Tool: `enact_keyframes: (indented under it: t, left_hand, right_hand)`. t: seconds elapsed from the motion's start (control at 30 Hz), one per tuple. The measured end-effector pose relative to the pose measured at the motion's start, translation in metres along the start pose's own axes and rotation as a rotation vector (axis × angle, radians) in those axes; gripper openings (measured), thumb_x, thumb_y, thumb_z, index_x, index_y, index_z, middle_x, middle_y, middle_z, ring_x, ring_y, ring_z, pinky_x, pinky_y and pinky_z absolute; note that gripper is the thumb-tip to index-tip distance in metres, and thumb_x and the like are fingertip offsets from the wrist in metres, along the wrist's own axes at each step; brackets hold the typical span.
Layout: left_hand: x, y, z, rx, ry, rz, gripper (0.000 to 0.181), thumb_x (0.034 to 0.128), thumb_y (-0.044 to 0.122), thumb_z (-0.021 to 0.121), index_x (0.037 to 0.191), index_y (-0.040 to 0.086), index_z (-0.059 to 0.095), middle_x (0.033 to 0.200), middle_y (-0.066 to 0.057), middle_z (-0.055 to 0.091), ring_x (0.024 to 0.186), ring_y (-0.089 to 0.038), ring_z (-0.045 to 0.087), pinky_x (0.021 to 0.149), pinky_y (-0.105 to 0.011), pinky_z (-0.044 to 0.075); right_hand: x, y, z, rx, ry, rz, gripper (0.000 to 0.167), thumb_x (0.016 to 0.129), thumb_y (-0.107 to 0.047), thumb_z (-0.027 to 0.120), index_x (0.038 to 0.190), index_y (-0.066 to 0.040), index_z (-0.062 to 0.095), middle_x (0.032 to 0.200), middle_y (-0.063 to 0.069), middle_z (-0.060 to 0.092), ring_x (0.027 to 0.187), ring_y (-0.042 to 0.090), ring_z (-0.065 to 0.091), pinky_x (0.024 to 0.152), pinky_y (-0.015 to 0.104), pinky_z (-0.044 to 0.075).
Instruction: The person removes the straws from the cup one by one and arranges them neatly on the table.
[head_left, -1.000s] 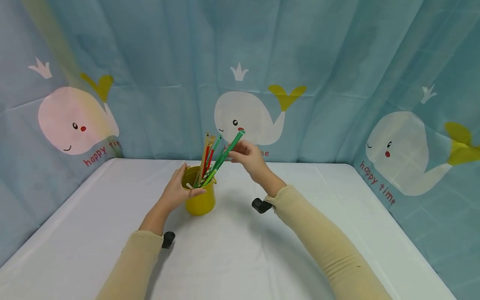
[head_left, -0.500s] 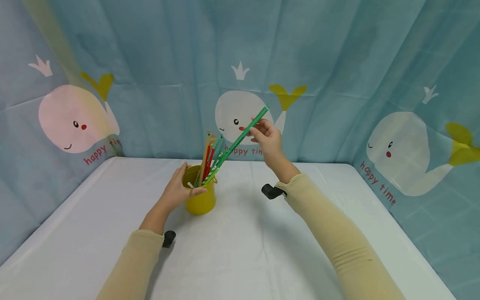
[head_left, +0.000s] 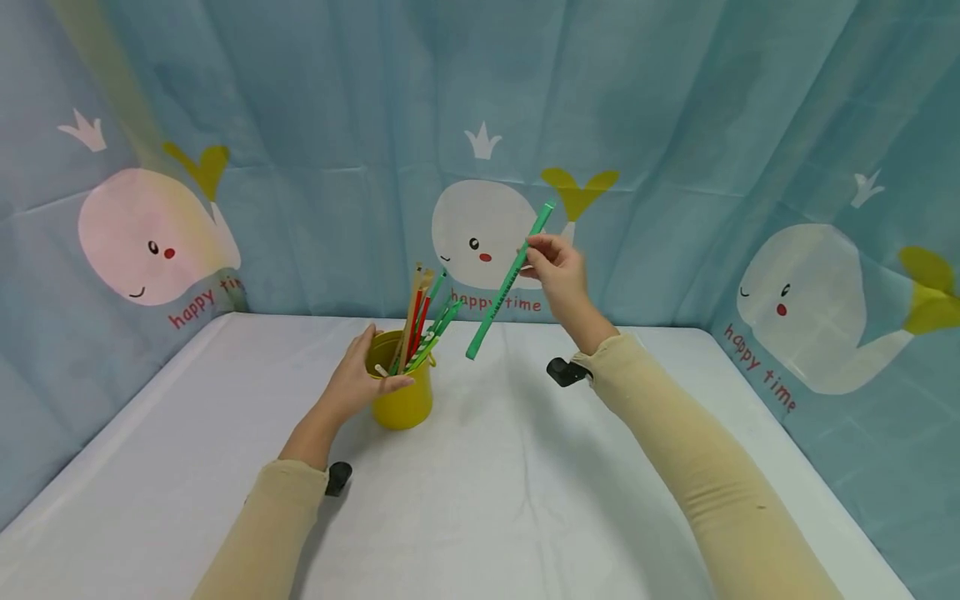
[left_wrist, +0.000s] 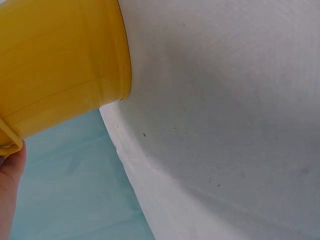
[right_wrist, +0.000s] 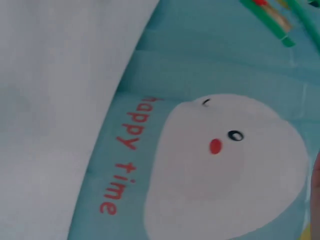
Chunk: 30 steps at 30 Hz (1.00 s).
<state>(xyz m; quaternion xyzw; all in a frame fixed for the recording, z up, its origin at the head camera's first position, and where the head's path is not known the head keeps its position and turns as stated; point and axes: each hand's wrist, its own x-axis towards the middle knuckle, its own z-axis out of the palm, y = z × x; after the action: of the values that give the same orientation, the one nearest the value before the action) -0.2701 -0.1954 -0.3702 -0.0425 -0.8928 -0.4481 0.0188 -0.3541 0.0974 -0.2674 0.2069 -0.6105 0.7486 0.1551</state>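
Observation:
A yellow bucket (head_left: pixel 402 404) stands upright on the table, with several pencils and green sticks (head_left: pixel 422 321) leaning in it. My left hand (head_left: pixel 354 379) grips its rim from the left, thumb across the near side. In the left wrist view the bucket (left_wrist: pixel 60 65) fills the upper left, and part of the left hand (left_wrist: pixel 10 185) shows by the handle. Right of the bucket and above the table, my right hand (head_left: pixel 561 275) pinches a green stick (head_left: pixel 506 286) near its upper end; the stick slants down to the left, apart from the bucket.
The white table (head_left: pixel 450 517) reaches back to a blue curtain (head_left: pixel 645 100) printed with whales and lettering. The curtain also runs along the left and right sides. A small black device (head_left: pixel 567 372) is at the right wrist, another (head_left: pixel 338 478) at the left wrist.
My right hand has moved up and to the right, drawing the green stick out of the bucket; the stick now hangs steeper. The left hand has stayed at the bucket.

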Motion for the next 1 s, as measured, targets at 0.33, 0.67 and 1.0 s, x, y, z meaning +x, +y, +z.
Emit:
enact_keyframes:
  t: [0.33, 0.67, 1.0]
  left_hand:
    - [0.001, 0.000, -0.001, 0.013, 0.003, 0.005, 0.120, 0.0771, 0.053, 0.077, 0.156, 0.006, 0.000, 0.159, -0.023, 0.008, 0.141, -0.045, 0.018, 0.111, -0.063, 0.019]
    - [0.001, -0.002, 0.001, 0.012, 0.015, 0.021, 0.120, 0.0767, 0.052, 0.078, 0.156, 0.006, 0.001, 0.159, -0.023, 0.009, 0.141, -0.044, 0.018, 0.111, -0.062, 0.019]
    - [0.000, -0.002, 0.001, 0.021, 0.015, 0.001, 0.120, 0.0767, 0.054, 0.077, 0.156, 0.006, 0.000, 0.159, -0.023, 0.007, 0.142, -0.045, 0.017, 0.111, -0.063, 0.018]
  right_hand:
    - [0.000, 0.033, -0.019, -0.164, -0.224, 0.100, 0.035, 0.089, 0.008, 0.063, 0.123, 0.009, 0.054, 0.108, 0.023, 0.058, 0.085, 0.013, 0.062, 0.074, 0.024, 0.053]
    - [-0.008, 0.078, -0.028, -0.437, -0.368, 0.170, 0.040, 0.088, -0.006, 0.072, 0.126, -0.002, 0.060, 0.105, 0.010, 0.063, 0.095, 0.021, 0.056, 0.079, 0.031, 0.049]
    - [-0.017, 0.105, -0.024, -0.443, -0.443, 0.288, 0.042, 0.088, -0.004, 0.071, 0.128, 0.000, 0.058, 0.107, 0.013, 0.063, 0.103, 0.024, 0.057, 0.090, 0.039, 0.049]
